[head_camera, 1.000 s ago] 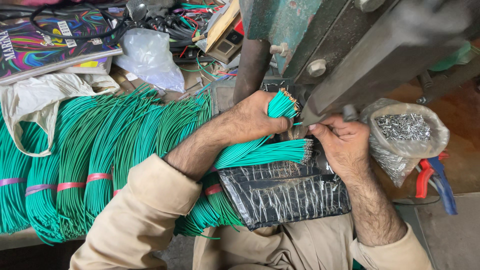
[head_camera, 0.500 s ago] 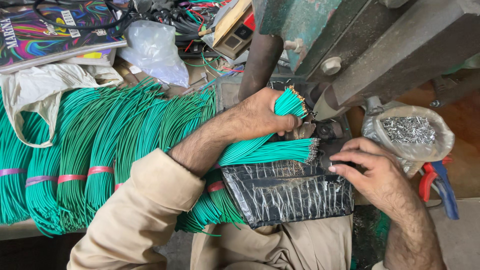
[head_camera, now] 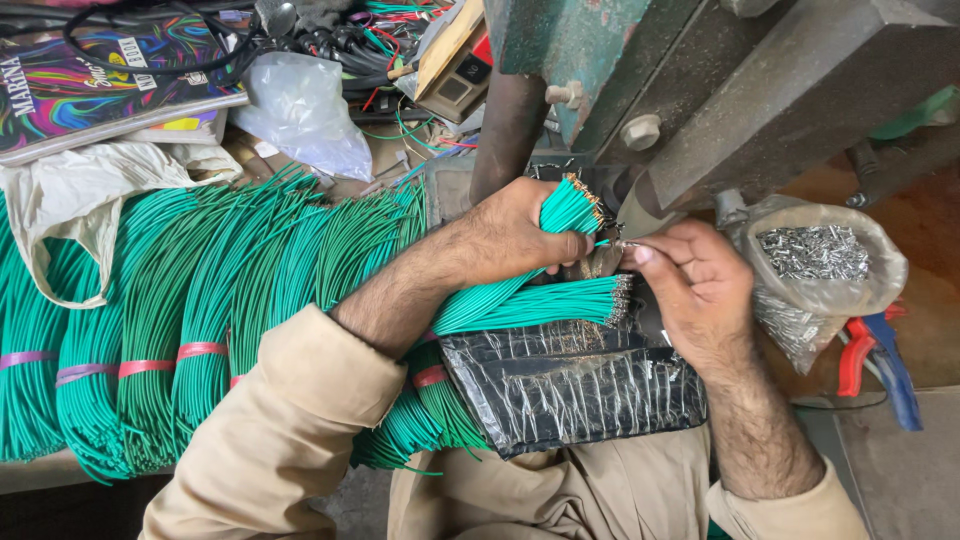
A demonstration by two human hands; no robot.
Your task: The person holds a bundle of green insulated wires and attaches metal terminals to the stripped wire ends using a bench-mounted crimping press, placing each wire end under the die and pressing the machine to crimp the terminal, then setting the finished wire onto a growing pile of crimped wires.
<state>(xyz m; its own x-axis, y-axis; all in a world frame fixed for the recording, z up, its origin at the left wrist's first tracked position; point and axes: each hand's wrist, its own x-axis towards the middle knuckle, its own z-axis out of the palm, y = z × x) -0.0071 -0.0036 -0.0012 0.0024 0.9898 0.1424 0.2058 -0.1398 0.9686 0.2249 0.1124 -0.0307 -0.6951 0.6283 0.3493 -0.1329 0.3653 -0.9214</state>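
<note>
My left hand (head_camera: 525, 235) grips a bundle of green wires (head_camera: 565, 210) with bare copper ends pointing up toward the machine. My right hand (head_camera: 695, 285) pinches a small metal terminal and the tip of one wire, right beside the left hand's fingers, under the press's (head_camera: 700, 90) head. A second bunch of green wires (head_camera: 545, 305) lies across a black plastic-wrapped pad (head_camera: 575, 385) on my lap, its ends fitted with metal tips.
Many banded bundles of green wire (head_camera: 200, 320) lie at the left. A clear plastic bag of metal terminals (head_camera: 815, 260) sits at the right, red and blue handled pliers (head_camera: 875, 360) below it. Colourful books (head_camera: 100, 80), a white bag (head_camera: 300, 110) and tangled cables lie behind.
My right hand rose from the pad's right edge up to the wire tip beside my left hand. The camera view shifted slightly; the left hand kept its grip.
</note>
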